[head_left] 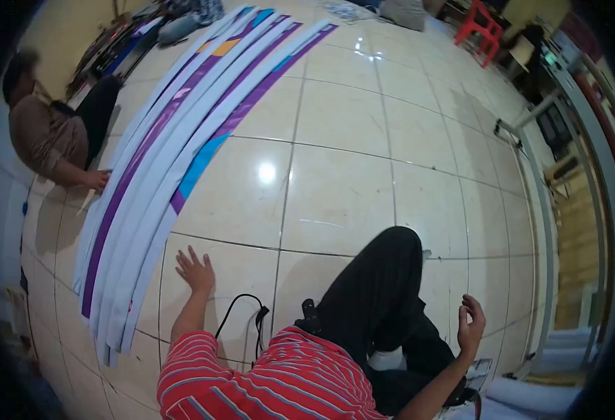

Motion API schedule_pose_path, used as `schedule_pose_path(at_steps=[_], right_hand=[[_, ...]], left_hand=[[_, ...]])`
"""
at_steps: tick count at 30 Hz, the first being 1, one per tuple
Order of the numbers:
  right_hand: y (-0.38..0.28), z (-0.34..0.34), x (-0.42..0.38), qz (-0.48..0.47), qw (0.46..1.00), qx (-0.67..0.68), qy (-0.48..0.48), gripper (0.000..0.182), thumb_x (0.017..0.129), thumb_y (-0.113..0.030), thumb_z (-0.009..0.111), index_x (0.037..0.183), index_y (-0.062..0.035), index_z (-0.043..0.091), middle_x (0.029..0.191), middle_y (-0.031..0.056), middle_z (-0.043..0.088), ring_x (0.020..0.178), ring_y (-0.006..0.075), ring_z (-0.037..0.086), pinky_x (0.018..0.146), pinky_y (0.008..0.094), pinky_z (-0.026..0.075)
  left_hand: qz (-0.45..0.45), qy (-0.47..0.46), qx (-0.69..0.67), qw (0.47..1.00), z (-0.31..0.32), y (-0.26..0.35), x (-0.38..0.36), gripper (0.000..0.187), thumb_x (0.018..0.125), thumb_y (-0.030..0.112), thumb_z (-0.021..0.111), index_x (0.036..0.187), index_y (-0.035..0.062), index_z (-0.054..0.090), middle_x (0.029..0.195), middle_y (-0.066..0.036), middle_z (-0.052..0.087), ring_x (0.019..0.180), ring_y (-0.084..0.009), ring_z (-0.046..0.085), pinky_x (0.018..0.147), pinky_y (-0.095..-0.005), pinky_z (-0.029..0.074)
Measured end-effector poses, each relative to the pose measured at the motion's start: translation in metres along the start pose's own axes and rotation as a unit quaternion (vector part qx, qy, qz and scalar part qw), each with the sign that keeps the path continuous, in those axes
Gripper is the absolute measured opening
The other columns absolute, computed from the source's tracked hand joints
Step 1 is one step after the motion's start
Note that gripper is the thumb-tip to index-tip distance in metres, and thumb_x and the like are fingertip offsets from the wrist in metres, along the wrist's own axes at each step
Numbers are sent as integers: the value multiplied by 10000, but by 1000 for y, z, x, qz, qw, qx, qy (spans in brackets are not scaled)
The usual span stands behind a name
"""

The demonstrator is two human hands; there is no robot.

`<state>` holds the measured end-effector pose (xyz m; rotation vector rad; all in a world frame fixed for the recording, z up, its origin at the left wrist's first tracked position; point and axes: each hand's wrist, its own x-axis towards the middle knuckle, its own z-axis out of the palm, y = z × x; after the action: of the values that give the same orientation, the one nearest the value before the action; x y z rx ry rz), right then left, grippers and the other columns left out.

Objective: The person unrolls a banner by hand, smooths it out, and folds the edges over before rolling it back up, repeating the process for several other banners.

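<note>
Palm down on the tiled floor, my left hand [195,271] has its fingers spread and holds nothing. It lies just right of a long folded banner [150,175], white with purple, blue and orange parts, and a gap separates them. My right hand [470,326] is raised beside my bent knee, its fingers loosely curled and apart, with nothing visible in it. A black cable [260,315] loops on the floor between my left arm and my body.
Across the banner sits another person [48,133], one hand [97,180] touching its left edge. A metal-framed table [542,175] on wheels stands at the right. White rolls [531,395] lie at the lower right. A red chair [479,31] is at the back.
</note>
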<state>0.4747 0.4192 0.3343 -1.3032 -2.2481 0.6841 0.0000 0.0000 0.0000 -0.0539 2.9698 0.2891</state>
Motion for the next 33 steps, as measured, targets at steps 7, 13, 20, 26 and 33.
schedule_pose_path(at_steps=[7, 13, 20, 26, 33], right_hand=[[-159, 101, 77, -169, 971, -42, -166, 324, 845, -65, 641, 1164, -12, 618, 1126, 146, 671, 1030, 279, 640, 881, 372, 490], [-252, 240, 179, -308, 893, -101, -313, 318, 849, -135, 657, 1153, -45, 629, 1159, 162, 650, 1084, 356, 601, 935, 418, 482], [-339, 531, 186, -496, 734, -92, -455, 401, 833, -168, 669, 1216, -69, 601, 1334, 140, 559, 1215, 347, 524, 1002, 423, 456], [-421, 696, 132, -624, 659, -118, -403, 645, 903, -312, 589, 1472, -120, 353, 1579, 134, 224, 1429, 387, 248, 1111, 602, 279], [-443, 750, 167, -537, 710, -254, -379, 716, 938, -561, 424, 1534, -197, 263, 1605, 154, 154, 1465, 405, 148, 1126, 676, 83]], left_hand=[[-5, 99, 43, 994, -36, -53, 8, 634, 988, 336, 417, 1516, 41, 227, 1568, -257, 151, 1470, -397, 98, 1155, -595, 66], [-36, 63, 25, 997, -43, -33, 14, 687, 964, 334, 461, 1526, 37, 200, 1581, -239, 135, 1468, -405, 100, 1161, -579, 46], [-27, 56, 4, 998, -44, -29, 22, 704, 917, 353, 484, 1496, 13, 272, 1556, -265, 191, 1460, -421, 125, 1160, -598, 39], [-18, 44, -27, 999, -44, -27, 15, 747, 870, 386, 527, 1485, 21, 309, 1524, -287, 251, 1434, -454, 189, 1130, -652, 107], [-6, 25, -46, 999, -48, -26, 17, 736, 860, 334, 557, 1448, -50, 338, 1512, -324, 239, 1423, -490, 183, 1122, -673, 93]])
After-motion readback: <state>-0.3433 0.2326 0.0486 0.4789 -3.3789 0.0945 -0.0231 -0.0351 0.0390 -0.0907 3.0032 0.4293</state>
